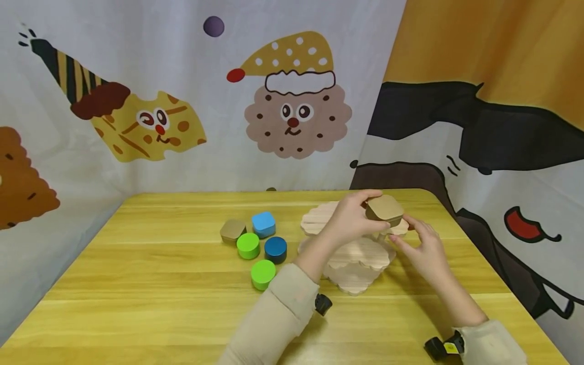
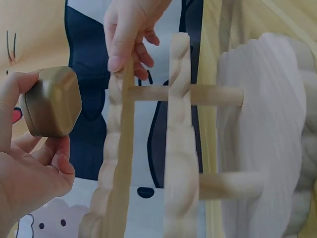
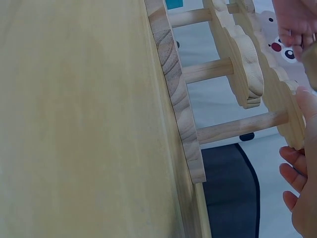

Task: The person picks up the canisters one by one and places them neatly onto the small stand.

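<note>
My left hand grips a bronze rounded-square tin just above the top tier of a pale wooden stand with scalloped shelves. In the left wrist view the tin sits between my left hand's thumb and fingers, a little off the top tier. My right hand holds that tier's right edge, thumb on top and fingers curled beneath. The right wrist view shows the stand side-on, with the right hand's fingers at its rim.
Left of the stand on the yellow wooden table lie a second bronze tin, a light blue tin, a dark blue round tin and two green round tins. Printed cloth hangs behind and to the right.
</note>
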The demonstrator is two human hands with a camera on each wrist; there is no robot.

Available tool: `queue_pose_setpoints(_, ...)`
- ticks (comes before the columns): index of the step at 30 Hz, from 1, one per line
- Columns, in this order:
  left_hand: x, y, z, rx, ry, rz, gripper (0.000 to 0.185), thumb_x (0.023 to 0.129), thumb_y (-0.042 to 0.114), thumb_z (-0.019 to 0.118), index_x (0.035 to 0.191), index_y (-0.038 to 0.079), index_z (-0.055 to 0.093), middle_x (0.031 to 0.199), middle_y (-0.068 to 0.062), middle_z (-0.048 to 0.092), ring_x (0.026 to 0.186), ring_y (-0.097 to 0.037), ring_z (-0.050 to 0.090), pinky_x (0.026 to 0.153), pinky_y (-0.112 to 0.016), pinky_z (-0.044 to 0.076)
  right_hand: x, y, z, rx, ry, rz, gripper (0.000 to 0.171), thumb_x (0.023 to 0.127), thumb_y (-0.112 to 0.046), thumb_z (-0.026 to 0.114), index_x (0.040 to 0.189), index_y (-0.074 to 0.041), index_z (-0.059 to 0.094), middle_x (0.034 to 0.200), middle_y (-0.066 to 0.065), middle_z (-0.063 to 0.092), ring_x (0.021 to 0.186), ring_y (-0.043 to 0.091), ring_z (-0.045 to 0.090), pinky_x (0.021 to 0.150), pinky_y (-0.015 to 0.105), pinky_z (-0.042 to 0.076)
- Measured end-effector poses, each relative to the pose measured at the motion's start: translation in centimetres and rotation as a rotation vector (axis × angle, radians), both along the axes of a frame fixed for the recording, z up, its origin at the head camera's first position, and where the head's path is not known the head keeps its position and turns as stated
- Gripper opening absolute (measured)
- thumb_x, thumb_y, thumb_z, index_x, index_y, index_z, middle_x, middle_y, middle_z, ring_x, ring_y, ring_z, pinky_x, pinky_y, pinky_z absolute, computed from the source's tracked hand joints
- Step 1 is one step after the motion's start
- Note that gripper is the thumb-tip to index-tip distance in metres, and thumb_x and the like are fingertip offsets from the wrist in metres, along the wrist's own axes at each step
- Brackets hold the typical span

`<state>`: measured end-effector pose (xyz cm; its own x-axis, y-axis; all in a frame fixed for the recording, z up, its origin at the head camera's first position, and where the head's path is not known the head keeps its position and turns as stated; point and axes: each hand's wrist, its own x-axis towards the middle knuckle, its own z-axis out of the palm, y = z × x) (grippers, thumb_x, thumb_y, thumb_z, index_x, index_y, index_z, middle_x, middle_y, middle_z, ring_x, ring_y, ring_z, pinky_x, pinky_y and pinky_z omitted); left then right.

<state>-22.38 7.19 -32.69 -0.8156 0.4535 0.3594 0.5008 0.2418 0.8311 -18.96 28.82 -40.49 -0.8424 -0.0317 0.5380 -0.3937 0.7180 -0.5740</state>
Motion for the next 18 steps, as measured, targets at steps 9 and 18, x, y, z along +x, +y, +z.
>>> queue_pose_setpoints(9, -0.5, 2.0, -0.3, -0.004, -0.053, 0.007, 0.066, 0.075, 0.022, 0.084, 0.134, 0.013, 0.056, 0.110, 0.008, 0.059, 0.089, -0.007, 0.052, 0.067, -0.018, 0.047, 0.1, -0.1, 0.2, 0.005, -0.044, -0.011, 0.051, 0.086, -0.022, 0.073, 0.127, 0.003, 0.054, 0.108, 0.024, 0.055, 0.101, 0.041, 0.046, 0.081, 0.057, 0.033)
queue_pose_setpoints(18, -0.7, 3.3, -0.4, -0.071, -0.046, 0.043, 0.068, 0.073, 0.025, 0.085, 0.133, 0.014, 0.057, 0.116, 0.006, 0.060, 0.091, -0.004, 0.054, 0.070, -0.014, 0.045, 0.1, -0.1, 0.3, 0.020, -0.025, -0.016, 0.035, 0.085, -0.021, 0.075, 0.109, -0.001, 0.060, 0.102, 0.020, 0.057, 0.099, 0.039, 0.047, 0.081, 0.055, 0.033)
